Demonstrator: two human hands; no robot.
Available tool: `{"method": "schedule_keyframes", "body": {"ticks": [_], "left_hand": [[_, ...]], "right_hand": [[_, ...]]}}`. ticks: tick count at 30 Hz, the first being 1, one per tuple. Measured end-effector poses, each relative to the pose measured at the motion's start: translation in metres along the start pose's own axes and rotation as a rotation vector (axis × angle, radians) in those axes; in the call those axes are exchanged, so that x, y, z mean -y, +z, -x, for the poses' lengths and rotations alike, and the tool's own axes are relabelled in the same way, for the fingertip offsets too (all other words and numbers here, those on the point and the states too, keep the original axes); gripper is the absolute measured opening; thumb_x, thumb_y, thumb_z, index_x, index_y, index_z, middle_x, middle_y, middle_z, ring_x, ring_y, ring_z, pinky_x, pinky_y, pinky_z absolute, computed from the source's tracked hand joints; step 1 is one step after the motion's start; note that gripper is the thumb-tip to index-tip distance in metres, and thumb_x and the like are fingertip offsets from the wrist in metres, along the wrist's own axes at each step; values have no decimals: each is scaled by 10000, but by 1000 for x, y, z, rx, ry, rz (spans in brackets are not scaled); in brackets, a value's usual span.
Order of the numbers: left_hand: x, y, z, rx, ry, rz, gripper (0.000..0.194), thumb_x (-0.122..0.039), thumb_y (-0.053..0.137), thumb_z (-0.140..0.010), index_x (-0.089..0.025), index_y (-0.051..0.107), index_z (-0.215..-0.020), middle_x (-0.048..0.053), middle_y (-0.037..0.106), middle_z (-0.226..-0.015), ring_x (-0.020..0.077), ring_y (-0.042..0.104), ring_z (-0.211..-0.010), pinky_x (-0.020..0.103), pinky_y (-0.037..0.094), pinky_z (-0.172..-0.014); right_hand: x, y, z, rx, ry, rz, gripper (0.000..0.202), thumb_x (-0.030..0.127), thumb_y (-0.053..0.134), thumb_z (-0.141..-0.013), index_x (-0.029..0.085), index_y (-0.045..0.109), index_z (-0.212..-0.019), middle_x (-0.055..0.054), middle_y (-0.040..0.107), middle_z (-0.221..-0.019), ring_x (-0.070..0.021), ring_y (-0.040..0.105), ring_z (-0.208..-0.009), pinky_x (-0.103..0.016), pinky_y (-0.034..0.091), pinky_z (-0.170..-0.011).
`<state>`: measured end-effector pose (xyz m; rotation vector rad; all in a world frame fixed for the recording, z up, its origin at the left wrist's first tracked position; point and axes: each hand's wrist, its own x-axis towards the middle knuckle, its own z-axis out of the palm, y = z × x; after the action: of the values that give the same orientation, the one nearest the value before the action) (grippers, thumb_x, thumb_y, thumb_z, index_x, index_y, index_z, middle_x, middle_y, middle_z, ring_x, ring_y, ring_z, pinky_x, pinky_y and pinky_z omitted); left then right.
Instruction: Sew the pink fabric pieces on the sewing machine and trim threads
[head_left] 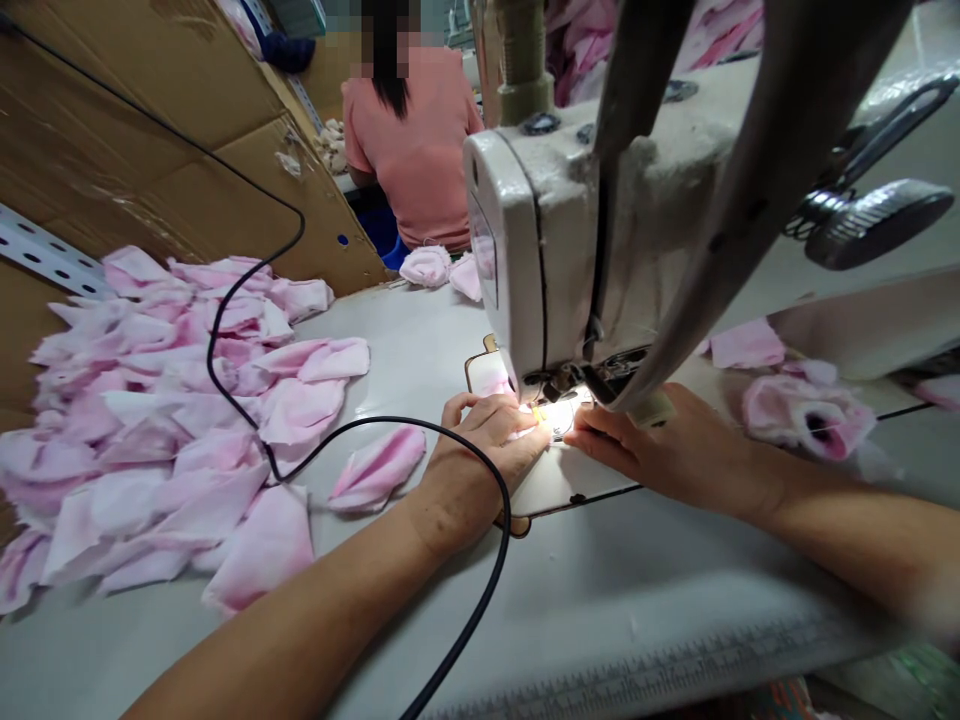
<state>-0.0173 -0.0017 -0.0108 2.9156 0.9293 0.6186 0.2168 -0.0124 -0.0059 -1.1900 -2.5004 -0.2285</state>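
Under the lit needle area of a white sewing machine lies a small pale pink fabric piece. My left hand presses on it from the left, its fingers together near the presser foot. My right hand is at the right of the needle, thumb and fingers pinched at the bright spot; what they pinch is washed out by the lamp. A single pink and white fabric piece lies on the table just left of my left hand.
A large heap of pink fabric pieces covers the table's left side. A black cable loops over my left forearm. More sewn pieces lie at right. Cardboard walls the left; a person in a pink shirt sits beyond.
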Motion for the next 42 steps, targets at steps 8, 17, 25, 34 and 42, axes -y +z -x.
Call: {"method": "schedule_keyframes", "body": {"ticks": [8,17,25,34,42], "left_hand": [[1,0,-1,44,-7,5,688,-472,859,-539,-238,608,-1136,36,648,-1047,273,546,-951,428,280,-905],[0,1,0,53,-40,8,641,-426,852,-534,-245,622,-1104,34,659,-1036,270,553,-954,441,271,-916],[0,0,-1,114,-63,16,805,-389,924,-380,-238,620,-1109,17,652,-1053,254,537,-934,432,249,-911],[1,3,0,150,-91,9,679,-442,886,-533,-273,618,-1133,20,651,-1048,263,513,-985,440,240,-918],[4,6,-1,153,-129,43,611,-419,870,-566,-291,655,-1123,24,660,-1057,266,512,-974,445,262,-902]], "right_hand": [[-4,3,0,17,19,-53,373,343,442,-975,164,700,-773,-60,646,-632,-179,537,-546,-293,239,-518],[-2,0,-2,113,77,-55,347,364,480,-959,163,696,-778,-58,657,-645,-184,541,-551,-301,233,-527],[-2,-1,-3,112,66,-65,361,341,455,-970,167,674,-740,-54,649,-645,-168,533,-549,-296,232,-524],[-5,6,1,31,39,-88,387,361,431,-978,171,643,-715,-53,627,-634,-165,524,-555,-295,245,-525],[-8,8,0,76,41,-104,371,375,434,-976,173,663,-766,-46,623,-637,-161,522,-553,-293,265,-525]]}}
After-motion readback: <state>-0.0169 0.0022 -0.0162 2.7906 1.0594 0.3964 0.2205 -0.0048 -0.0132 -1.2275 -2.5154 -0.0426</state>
